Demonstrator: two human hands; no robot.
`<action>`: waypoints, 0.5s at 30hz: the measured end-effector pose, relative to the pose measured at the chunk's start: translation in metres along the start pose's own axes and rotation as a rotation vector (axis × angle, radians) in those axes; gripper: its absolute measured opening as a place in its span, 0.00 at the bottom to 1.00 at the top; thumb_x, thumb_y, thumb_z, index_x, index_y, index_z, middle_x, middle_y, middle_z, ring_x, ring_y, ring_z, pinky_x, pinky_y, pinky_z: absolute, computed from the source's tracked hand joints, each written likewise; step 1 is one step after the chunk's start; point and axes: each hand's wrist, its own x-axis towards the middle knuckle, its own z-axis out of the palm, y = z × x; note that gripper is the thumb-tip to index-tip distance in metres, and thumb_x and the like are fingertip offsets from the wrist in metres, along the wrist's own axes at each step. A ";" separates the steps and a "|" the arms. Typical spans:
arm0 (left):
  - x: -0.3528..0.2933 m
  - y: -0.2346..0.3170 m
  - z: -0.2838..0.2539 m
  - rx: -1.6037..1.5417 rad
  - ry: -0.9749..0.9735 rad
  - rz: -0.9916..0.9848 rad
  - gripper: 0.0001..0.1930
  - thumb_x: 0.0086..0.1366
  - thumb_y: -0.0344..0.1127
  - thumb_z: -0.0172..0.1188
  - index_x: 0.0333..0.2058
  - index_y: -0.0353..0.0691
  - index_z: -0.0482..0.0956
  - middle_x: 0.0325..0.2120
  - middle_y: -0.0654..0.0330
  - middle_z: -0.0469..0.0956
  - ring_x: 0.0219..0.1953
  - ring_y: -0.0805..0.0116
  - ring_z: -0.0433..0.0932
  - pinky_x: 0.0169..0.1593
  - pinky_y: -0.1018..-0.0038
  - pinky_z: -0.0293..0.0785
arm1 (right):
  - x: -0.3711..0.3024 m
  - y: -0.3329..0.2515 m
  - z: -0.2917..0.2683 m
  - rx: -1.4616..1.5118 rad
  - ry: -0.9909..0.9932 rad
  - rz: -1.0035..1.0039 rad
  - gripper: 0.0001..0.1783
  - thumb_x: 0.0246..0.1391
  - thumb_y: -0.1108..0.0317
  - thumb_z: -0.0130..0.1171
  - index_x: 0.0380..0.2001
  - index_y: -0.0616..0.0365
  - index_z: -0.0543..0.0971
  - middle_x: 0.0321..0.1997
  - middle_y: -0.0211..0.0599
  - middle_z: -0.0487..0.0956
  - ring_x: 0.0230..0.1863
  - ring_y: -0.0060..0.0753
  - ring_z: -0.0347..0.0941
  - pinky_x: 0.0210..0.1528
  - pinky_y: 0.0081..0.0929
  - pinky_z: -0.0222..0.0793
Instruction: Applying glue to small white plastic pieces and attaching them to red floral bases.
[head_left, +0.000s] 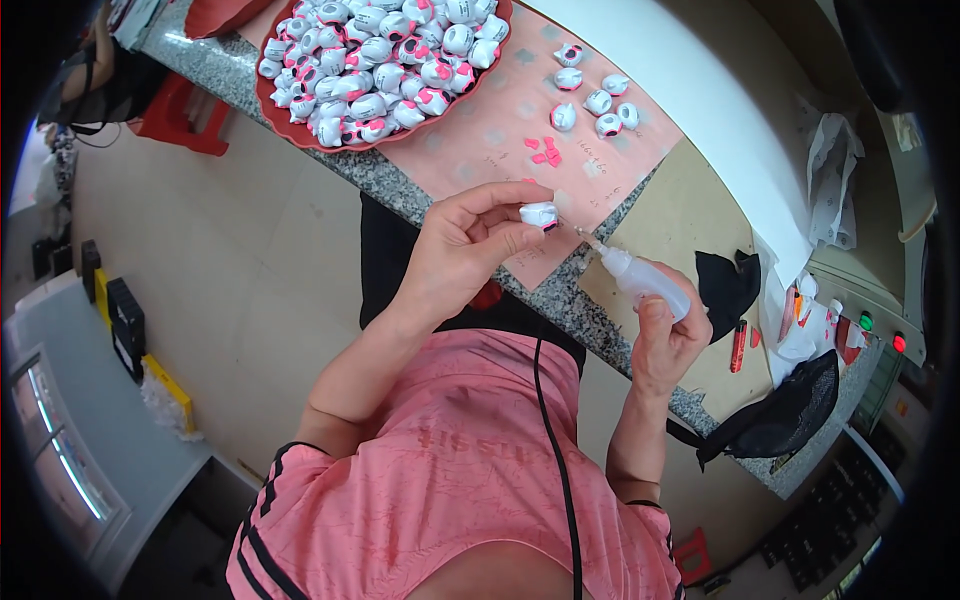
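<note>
Between the thumb and fingers of my left hand [462, 245] is a small white figurine head [540, 215] with a dark and pink underside. My right hand [672, 335] grips a translucent squeeze bottle [648, 283], tilted so its thin nozzle points at the figurine head. The nozzle tip is close to it; whether they touch I cannot tell. Small flat pink pieces [545, 152] lie beyond my left hand on a pink paper sheet [455, 160]. Farther along the sheet stand several similar white figurine heads [598, 101].
A red scalloped tray [385, 143] heaped with white-and-pink figurine heads stands at the far left of the speckled counter [390, 180]. A curved white machine [700, 80] borders the right. Black cloth [728, 285], a red tube [738, 346] and a black mesh bag [790, 415] lie at right.
</note>
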 end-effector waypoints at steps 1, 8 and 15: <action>0.000 0.001 0.001 0.015 0.007 -0.001 0.16 0.55 0.20 0.57 0.45 0.34 0.74 0.41 0.59 0.75 0.40 0.74 0.75 0.45 0.80 0.71 | 0.001 -0.001 0.001 -0.001 -0.002 0.001 0.15 0.49 0.67 0.59 0.35 0.70 0.76 0.31 0.36 0.76 0.32 0.21 0.69 0.34 0.17 0.65; 0.000 0.001 0.002 0.062 -0.008 0.065 0.16 0.55 0.20 0.57 0.44 0.34 0.75 0.40 0.60 0.76 0.42 0.74 0.74 0.46 0.80 0.70 | 0.001 -0.003 0.006 -0.074 -0.015 0.017 0.14 0.49 0.68 0.60 0.35 0.70 0.76 0.30 0.37 0.77 0.30 0.21 0.70 0.32 0.16 0.64; 0.000 0.000 0.001 0.095 -0.012 0.075 0.15 0.55 0.21 0.57 0.44 0.34 0.75 0.41 0.60 0.76 0.42 0.75 0.73 0.46 0.80 0.70 | 0.003 -0.005 0.006 -0.074 -0.036 0.019 0.13 0.49 0.70 0.59 0.34 0.70 0.76 0.29 0.36 0.77 0.29 0.20 0.69 0.30 0.15 0.63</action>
